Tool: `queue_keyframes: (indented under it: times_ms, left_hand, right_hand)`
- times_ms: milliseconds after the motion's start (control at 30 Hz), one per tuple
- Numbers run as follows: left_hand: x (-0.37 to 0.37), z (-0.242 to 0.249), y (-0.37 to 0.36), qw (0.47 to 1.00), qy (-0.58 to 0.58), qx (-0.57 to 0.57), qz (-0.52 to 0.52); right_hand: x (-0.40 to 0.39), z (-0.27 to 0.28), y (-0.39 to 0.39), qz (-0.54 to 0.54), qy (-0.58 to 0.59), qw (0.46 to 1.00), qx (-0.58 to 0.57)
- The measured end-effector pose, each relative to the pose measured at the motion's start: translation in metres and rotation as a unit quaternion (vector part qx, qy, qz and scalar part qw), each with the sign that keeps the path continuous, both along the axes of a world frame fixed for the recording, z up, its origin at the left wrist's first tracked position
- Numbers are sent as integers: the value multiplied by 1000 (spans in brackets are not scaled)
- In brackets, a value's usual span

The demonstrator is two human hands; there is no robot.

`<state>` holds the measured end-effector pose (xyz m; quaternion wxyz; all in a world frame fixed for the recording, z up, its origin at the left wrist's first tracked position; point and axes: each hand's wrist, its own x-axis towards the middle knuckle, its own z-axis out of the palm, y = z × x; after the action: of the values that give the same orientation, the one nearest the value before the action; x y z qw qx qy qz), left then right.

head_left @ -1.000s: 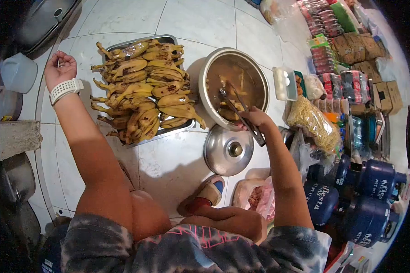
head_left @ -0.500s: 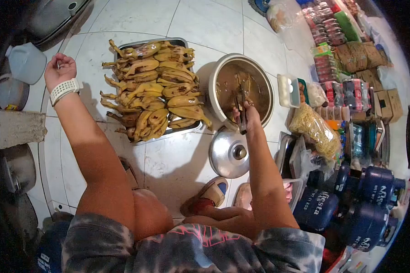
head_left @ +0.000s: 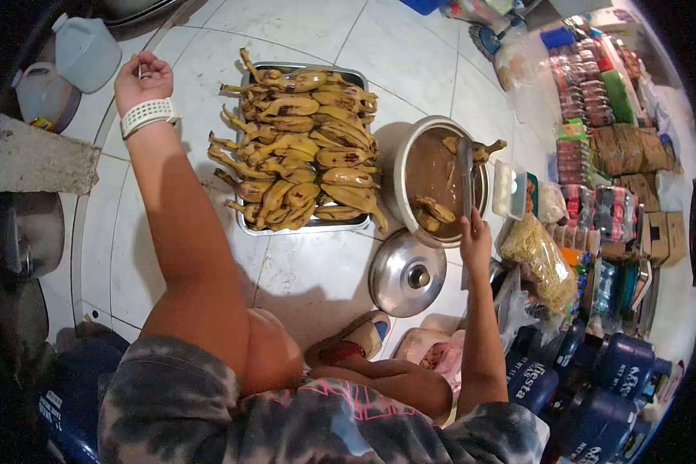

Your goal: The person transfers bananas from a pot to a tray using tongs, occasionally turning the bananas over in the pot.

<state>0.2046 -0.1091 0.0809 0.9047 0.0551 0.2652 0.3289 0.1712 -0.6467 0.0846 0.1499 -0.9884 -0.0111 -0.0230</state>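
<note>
My right hand [head_left: 476, 233] is closed around the handle end of metal tongs [head_left: 465, 174], which reach over a pot [head_left: 400, 197] of brown liquid. At the tongs' far end, some bananas [head_left: 489, 150] stick out past the pot's right rim. More bananas [head_left: 435, 212] lie partly in the liquid near the front of the pot. My left hand [head_left: 144, 77] is raised palm up at the left, its fingers curled in, away from the food. A metal tray [head_left: 317, 226] heaped with browned yellow bananas [head_left: 301, 147] lies between my hands.
The pot's lid [head_left: 398, 282] rests on the tiled floor. Plastic jugs [head_left: 89, 54] and a wooden board [head_left: 39, 158] stand at the left. Eggs [head_left: 506, 185], bagged noodles [head_left: 540, 255], packaged goods [head_left: 580, 93] and blue gas cylinders [head_left: 595, 425] crowd the right.
My right hand has moved from over the pot to its front right rim. The tongs now have bananas at the right rim. The view has shifted; my left hand stays raised and curled.
</note>
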Motion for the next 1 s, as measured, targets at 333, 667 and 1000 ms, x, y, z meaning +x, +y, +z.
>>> queue_keyframes:
  times_ms: [333,667,1000]
  left_hand:
    - [1,-1,0,999,-6,-31,-2]
    - [-1,-4,-4,999,-5,-45,6]
    - [-2,-17,9,998,-40,-42,-9]
  right_hand:
    - [19,70,93,220,35,964,-145]
    - [36,26,205,339,65,877,-335]
    - [20,19,194,330,114,892,-286]
